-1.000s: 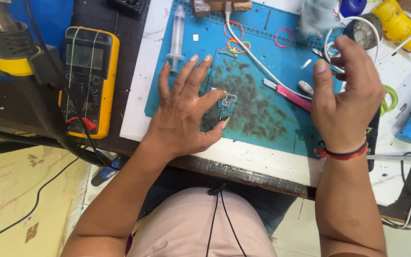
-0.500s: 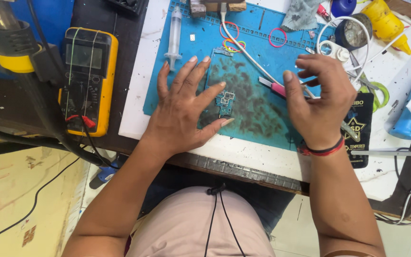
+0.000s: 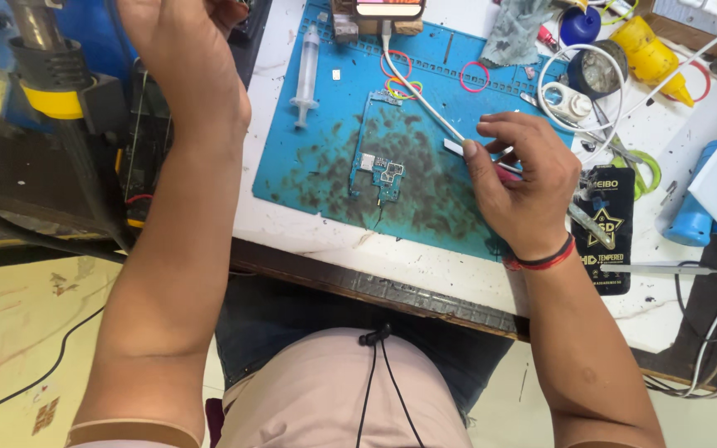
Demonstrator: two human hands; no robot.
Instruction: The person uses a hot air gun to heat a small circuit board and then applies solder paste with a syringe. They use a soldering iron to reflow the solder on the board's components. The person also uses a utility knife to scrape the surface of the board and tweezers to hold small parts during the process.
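A small bare circuit board (image 3: 379, 164) lies on a stained blue work mat (image 3: 309, 170). No hand touches the board. My right hand (image 3: 524, 187) is over the mat's right side, closed on a pink-handled tool whose flat metal tip (image 3: 452, 147) points left, a little right of the board. At the upper left my left hand (image 3: 186, 62) is raised over a yellow and black meter (image 3: 133, 195) that is mostly hidden under my arm. Its fingers run off the top of the frame.
A syringe (image 3: 304, 79), coloured rubber bands (image 3: 475, 76) and a white cable (image 3: 417, 95) lie on the mat's far part. A hot-air gun (image 3: 43, 79) stands at the left. Right of the mat are a black flat package (image 3: 609, 236), a yellow bottle (image 3: 649, 54), a blue bottle (image 3: 695, 217) and wires.
My left hand lifted off the circuit board and swung up to the far left over the meter. My right hand moved left and closed on the pink-handled tool.
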